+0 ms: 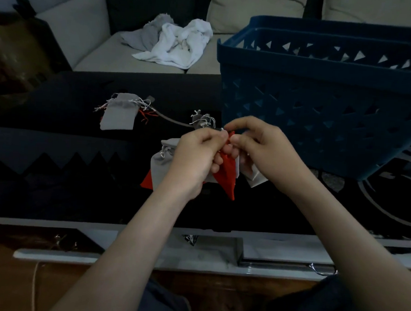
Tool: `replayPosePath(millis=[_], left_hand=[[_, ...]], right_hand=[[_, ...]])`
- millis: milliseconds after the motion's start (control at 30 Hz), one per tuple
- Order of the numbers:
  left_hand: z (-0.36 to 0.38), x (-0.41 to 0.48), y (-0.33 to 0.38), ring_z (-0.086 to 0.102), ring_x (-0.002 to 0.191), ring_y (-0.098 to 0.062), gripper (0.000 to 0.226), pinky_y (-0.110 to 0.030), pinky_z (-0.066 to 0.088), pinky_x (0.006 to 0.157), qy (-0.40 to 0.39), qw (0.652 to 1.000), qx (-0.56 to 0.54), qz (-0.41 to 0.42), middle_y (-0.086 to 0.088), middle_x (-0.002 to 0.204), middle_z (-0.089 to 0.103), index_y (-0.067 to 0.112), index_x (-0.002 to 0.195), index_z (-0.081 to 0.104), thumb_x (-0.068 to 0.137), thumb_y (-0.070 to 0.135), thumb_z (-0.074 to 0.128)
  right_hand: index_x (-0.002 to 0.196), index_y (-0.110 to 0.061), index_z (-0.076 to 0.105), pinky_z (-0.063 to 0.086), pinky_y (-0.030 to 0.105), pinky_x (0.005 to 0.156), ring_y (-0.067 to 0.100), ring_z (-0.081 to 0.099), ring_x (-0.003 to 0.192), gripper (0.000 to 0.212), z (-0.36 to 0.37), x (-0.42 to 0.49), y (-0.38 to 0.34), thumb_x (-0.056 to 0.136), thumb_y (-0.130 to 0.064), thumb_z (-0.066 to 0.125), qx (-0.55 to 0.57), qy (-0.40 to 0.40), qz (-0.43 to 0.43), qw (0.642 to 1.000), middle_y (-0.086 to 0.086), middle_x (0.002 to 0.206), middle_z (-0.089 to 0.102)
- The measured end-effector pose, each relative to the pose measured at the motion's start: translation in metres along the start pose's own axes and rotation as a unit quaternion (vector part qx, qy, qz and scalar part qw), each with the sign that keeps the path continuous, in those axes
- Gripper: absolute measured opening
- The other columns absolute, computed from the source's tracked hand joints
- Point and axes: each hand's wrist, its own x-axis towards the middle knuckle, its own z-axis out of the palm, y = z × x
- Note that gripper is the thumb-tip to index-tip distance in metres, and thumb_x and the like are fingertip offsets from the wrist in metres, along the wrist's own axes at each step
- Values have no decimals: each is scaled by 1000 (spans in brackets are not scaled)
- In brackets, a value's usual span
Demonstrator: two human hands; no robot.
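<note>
The left hand (194,159) and right hand (260,149) both pinch the mouth of a red pouch (227,176), held just above the desk (65,195) over loose grey pouches (159,167). The blue basket (322,109) stands close on the right; I cannot see what is in it.

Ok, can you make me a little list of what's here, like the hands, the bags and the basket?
left hand: pinches the red pouch at its top
right hand: pinches the same top
grey pouches: under the hands, on the table
grey stack: farther left, strings loose
basket: blue, on the right
towels: crumpled on the sofa
</note>
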Motion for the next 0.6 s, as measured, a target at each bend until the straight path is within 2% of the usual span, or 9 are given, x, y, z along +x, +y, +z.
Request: replayPosePath(millis=[100, 167, 267, 367, 433, 500, 533, 600], left_hand=[[2, -1, -2, 42, 39, -5, 25, -17, 33, 38, 11, 1000, -26, -8, -4, 59, 61, 10, 78, 65, 97, 18, 52], [1, -2, -1, 47, 40, -10, 26, -20, 36, 41, 19, 998, -52, -30, -12, 66, 63, 8, 79, 67, 97, 23, 54], [0, -2, 3, 59, 50, -17, 26, -26, 49, 51, 48, 994, -89, -40, -10, 66, 64, 4, 83, 68, 96, 22, 55], [1, -2, 3, 65, 70, -34, 26, -47, 55, 71, 40, 995, -87, -32, -21, 74, 65, 1, 88, 68, 95, 23, 56], [2, -3, 3, 67, 86, -43, 22, -60, 53, 82, 55, 996, -67, -20, -27, 88, 67, 6, 88, 72, 94, 23, 58], [3, -4, 5, 66, 92, -40, 19, -62, 50, 86, 69, 996, -49, -1, -27, 96, 67, 9, 88, 73, 93, 21, 59], [3, -3, 5, 66, 89, -36, 17, -60, 50, 87, 76, 996, -39, 13, -25, 94, 67, 11, 87, 73, 93, 20, 60], [3, -2, 2, 65, 84, -30, 16, -58, 50, 88, 83, 996, -18, 31, -18, 85, 68, 17, 84, 73, 92, 20, 61]], right_hand=[[91, -20, 67, 45, 30, 40, 17, 54, 52, 15, -1, -1, 0, 93, -10, 55, 40, -44, 39, 997, 3, 64, 62], [84, -20, 68, 43, 26, 38, 13, 54, 51, 14, 1, -2, 1, 91, -12, 59, 37, -50, 52, 997, 2, 62, 61], [72, -21, 66, 42, 25, 40, 5, 54, 47, 19, 6, -4, 2, 90, -16, 62, 14, -23, 56, 998, 4, 63, 63], [77, -23, 68, 43, 23, 40, 5, 56, 51, 14, 7, -4, 1, 90, -20, 63, 34, 0, 49, 998, 0, 64, 64], [88, -29, 67, 45, 22, 44, 2, 57, 50, 7, 5, -5, -1, 89, -34, 62, 21, -10, 47, 999, -5, 66, 65], [89, -31, 66, 47, 23, 50, 2, 58, 56, 21, 4, -6, -3, 89, -48, 54, 51, -22, 55, 997, -5, 71, 65], [87, -28, 66, 47, 24, 52, 5, 58, 61, 26, 4, -6, -3, 89, -49, 51, 72, -20, 56, 996, -2, 73, 65], [87, -24, 66, 47, 25, 56, 8, 57, 63, 20, 6, -5, -3, 95, -35, 52, 77, -8, 48, 996, 1, 74, 64]])
